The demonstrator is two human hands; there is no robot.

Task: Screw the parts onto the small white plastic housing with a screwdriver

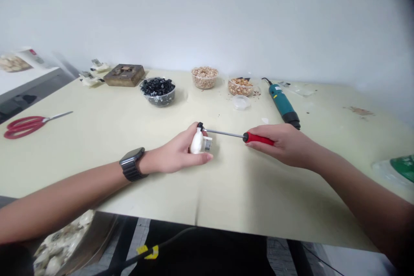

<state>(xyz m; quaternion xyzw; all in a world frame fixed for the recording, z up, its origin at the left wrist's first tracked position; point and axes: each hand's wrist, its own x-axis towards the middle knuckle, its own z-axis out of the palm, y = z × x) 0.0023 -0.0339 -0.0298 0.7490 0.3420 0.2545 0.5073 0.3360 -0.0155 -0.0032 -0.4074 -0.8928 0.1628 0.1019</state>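
Here's my view over the desk [226,207]: the left hand [173,155] has its grip closed on a white fitting [196,143], thumb on the near side, fingers wrapped behind. A small black piece [200,126] sits at the fitting's far end, right by those fingers, so the left is clearly the nearer hand to it.

Over on my right, the right hand [287,143] pinches the red handle of a screwdriver [226,133]. Its long axis runs almost straight across my view, from that grip leftward and slightly away from me, roughly crosswise to the fitting. The tip is right at the black piece; I can't tell whether it's touching or seated. The fitting's grey stub [208,143] points right, just on the near side of the shaft. Beyond, a bowl of black pieces [158,88] stands well apart.
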